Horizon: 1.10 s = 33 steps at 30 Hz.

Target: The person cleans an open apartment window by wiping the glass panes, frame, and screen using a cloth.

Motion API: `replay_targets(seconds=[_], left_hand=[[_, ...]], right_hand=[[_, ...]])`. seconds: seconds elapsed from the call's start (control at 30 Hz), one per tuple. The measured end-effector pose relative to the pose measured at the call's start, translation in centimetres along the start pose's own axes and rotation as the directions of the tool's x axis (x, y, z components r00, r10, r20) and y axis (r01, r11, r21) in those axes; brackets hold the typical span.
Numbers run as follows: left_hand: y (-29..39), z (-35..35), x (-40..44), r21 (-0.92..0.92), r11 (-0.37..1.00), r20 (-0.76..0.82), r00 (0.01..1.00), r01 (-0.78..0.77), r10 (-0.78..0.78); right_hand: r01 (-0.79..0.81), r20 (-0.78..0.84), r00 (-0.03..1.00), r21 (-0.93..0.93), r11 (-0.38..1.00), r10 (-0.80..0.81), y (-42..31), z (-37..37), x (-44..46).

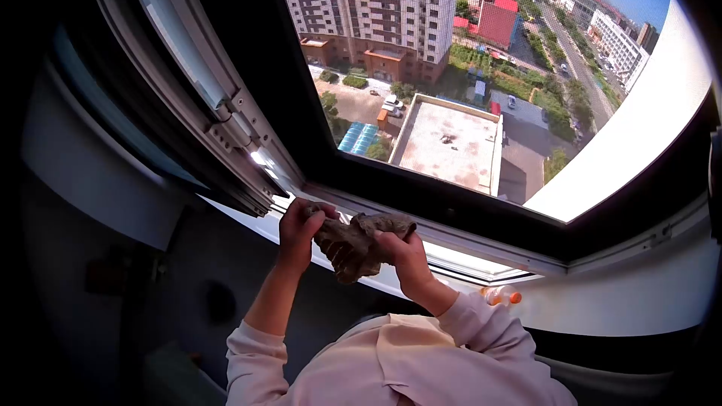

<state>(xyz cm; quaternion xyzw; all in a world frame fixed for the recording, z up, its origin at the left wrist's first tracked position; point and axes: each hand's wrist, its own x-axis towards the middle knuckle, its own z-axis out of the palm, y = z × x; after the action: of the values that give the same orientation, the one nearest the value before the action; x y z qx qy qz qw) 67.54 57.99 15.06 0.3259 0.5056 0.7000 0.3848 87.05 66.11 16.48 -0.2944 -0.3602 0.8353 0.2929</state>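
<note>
A crumpled grey-brown cloth [352, 246] is stretched between my two hands, just above the window sill. My left hand [299, 231] pinches its left end, close to the lower hinge corner of the window frame. Gripping the other end, my right hand [406, 257] has its thumb laid over the cloth's top. The cloth's lower edge hangs in folds between the hands, and part of my right hand's fingers is hidden behind it.
An opened window sash [177, 83] stands at the left. A dark-framed window [444, 207] with a mesh screen lies ahead, with buildings and a road far below outside. A bottle with an orange cap [515, 298] rests by the right end of the sill [489, 274].
</note>
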Motion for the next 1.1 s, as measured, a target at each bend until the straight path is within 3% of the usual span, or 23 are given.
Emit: replay_targets(seconds=[0.03, 0.2, 0.27, 0.33, 0.4, 0.47, 0.53, 0.6, 0.67, 0.7, 0.73, 0.8, 0.87, 0.9, 0.93, 1.0, 1.03, 1.1], left_hand=[[-0.4, 0.4, 0.1, 0.078, 0.997, -0.079, 0.997, 0.004, 0.002], [0.0, 1.5, 0.4, 0.062, 0.993, -0.047, 0.994, 0.097, -0.094], [0.9, 2.1, 0.4, -0.149, 0.928, 0.178, 0.932, 0.342, -0.315], [1.3, 2.5, 0.1, -0.067, 0.928, 0.264, 0.904, 0.365, -0.337], [1.3, 2.5, 0.0, 0.302, 0.918, 0.354, 0.864, 0.256, -0.358], [0.9, 2.0, -0.2, 0.102, 0.952, 0.219, 0.927, 0.289, -0.304], [0.9, 2.1, 0.0, -0.187, 0.951, 0.093, 0.968, 0.246, -0.233], [1.6, 2.6, 0.2, -0.19, 0.956, 0.061, 0.975, 0.222, -0.215], [1.8, 3.0, 0.5, -0.386, 0.906, -0.13, 0.962, 0.173, -0.239], [2.4, 3.1, 0.7, -0.304, 0.944, -0.155, 0.971, 0.131, -0.185], [2.3, 3.2, 1.0, -0.187, 0.982, -0.239, 0.971, -0.036, -0.01], [2.8, 3.4, 2.2, 0.093, 0.984, -0.409, 0.895, -0.152, 0.177], [2.0, 2.9, 4.3, 0.624, 0.766, -0.364, 0.809, -0.157, 0.462], [0.9, 3.6, 5.7, 0.808, 0.549, -0.146, 0.829, -0.215, 0.54], [-0.3, 4.3, 6.7, 0.914, 0.289, 0.084, 0.83, -0.284, 0.551], [-1.7, 5.2, 6.8, 0.915, 0.073, 0.295, 0.782, -0.396, 0.549], [-2.0, 6.1, 6.7, 0.885, 0.069, 0.335, 0.732, -0.46, 0.593], [-2.2, 7.2, 6.3, 0.863, 0.054, 0.389, 0.728, -0.502, 0.564]], right_hand=[[0.031, -0.032, 0.999, -0.011, 0.999, -0.032, -0.1, 0.0, 0.1], [0.04, -0.013, 0.999, -0.041, 0.998, -0.04, -0.7, -0.2, 1.4], [0.008, 0.002, 1.0, -0.069, 0.998, -0.008, -0.9, 0.0, 1.6], [-0.021, 0.061, 0.998, -0.069, 0.997, 0.025, -0.7, 0.0, 1.9], [0.011, 0.067, 0.998, -0.082, 0.997, -0.006, -0.3, 0.2, 1.8], [0.041, 0.067, 0.997, -0.095, 0.995, -0.035, -0.4, 0.6, 1.5], [-0.063, -0.001, 0.998, -0.12, 0.991, 0.063, -0.9, 1.0, 0.9], [-0.123, 0.059, 0.989, -0.163, 0.979, 0.134, 0.2, 0.3, 2.0], [-0.176, 0.117, 0.972, -0.207, 0.962, 0.203, 0.9, 0.3, 2.5], [-0.223, 0.145, 0.953, -0.264, 0.938, 0.267, 1.1, 0.5, 2.7], [-0.265, 0.169, 0.929, -0.322, 0.909, 0.33, 1.4, 0.8, 2.9], [-0.243, 0.164, 0.933, -0.368, 0.897, 0.32, 2.2, 1.2, 3.6], [-0.257, 0.222, 0.909, -0.364, 0.895, 0.352, 2.7, 1.4, 5.1], [-0.361, 0.193, 0.886, -0.284, 0.888, 0.422, 3.5, 1.5, 5.9], [-0.361, 0.195, 0.886, -0.283, 0.889, 0.422, 3.9, 1.1, 6.0], [-0.303, 0.145, 0.93, -0.214, 0.929, 0.337, 4.7, 0.4, 5.4], [-0.297, 0.13, 0.937, -0.184, 0.937, 0.323, 4.6, 0.0, 4.7], [-0.305, 0.08, 0.941, -0.23, 0.924, 0.33, 4.0, -1.2, 3.2]])
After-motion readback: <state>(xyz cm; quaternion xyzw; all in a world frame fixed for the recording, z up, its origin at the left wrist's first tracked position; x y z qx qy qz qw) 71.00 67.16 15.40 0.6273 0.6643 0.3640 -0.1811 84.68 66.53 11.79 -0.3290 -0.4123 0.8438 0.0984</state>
